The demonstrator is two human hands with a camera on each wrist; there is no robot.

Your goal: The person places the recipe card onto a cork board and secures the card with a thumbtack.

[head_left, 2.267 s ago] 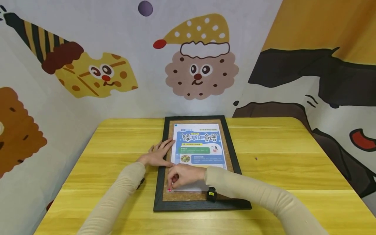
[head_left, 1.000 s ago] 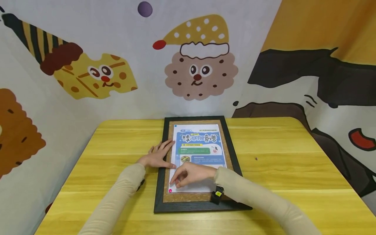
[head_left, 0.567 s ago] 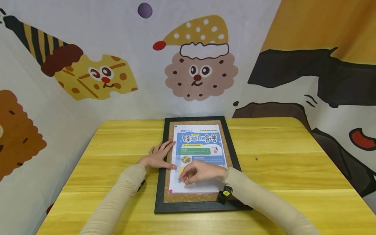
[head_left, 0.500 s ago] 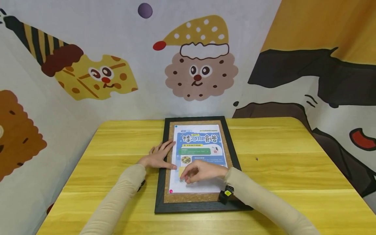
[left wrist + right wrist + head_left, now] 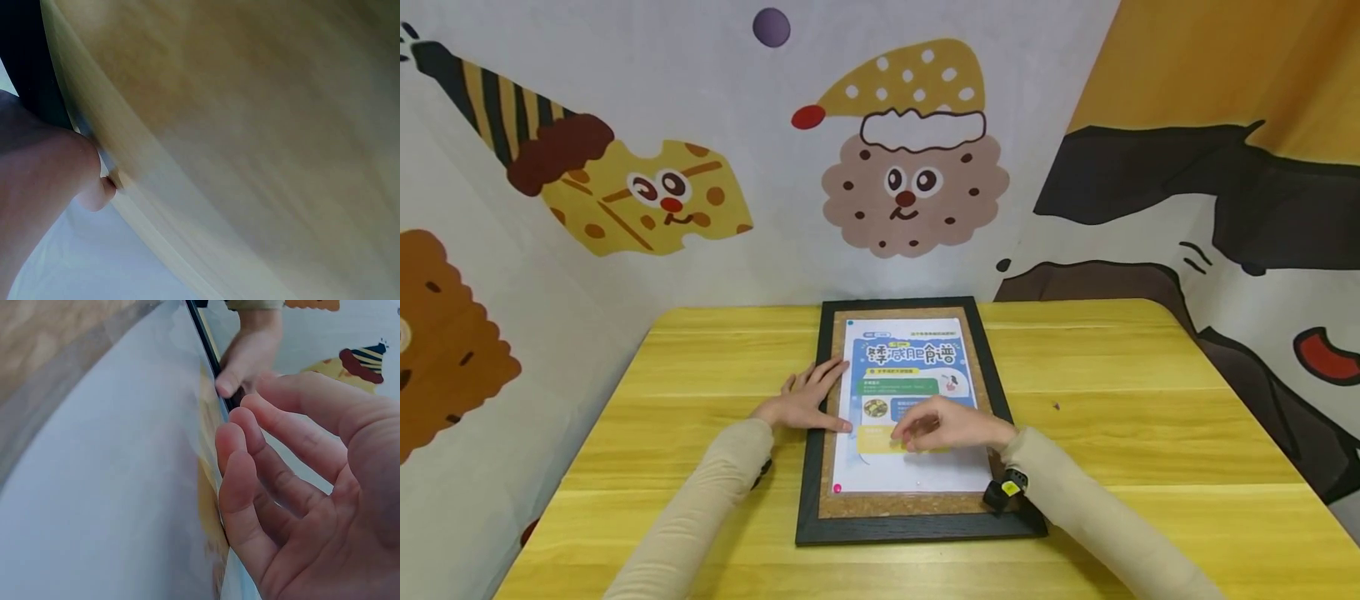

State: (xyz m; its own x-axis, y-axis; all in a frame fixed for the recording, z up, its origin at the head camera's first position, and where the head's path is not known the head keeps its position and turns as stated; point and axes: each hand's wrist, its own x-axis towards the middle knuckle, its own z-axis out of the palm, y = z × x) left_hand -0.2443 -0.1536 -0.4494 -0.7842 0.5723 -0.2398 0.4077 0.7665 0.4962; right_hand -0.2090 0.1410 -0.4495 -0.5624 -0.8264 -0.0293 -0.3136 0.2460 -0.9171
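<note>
A printed poster sheet lies on a black-framed cork board. A pink pushpin sits at the sheet's lower left corner, and a blue pushpin at its upper left. My left hand, fingers spread, rests across the board's left edge with fingertips on the sheet's margin. Over the sheet's lower half hovers my right hand, its fingers loosely bent. In the right wrist view, the right hand's fingers show nothing between them. Most of the left hand is cut off in its wrist view.
The board lies on a yellow wood-grain table. A tiny dark object lies on the tabletop to the right of the board. Behind the table stands a wall with cartoon food pictures.
My right hand was at the pink pushpin in the lower left corner; it has let go, lifted and moved rightward over the sheet. The left hand has stayed in place.
</note>
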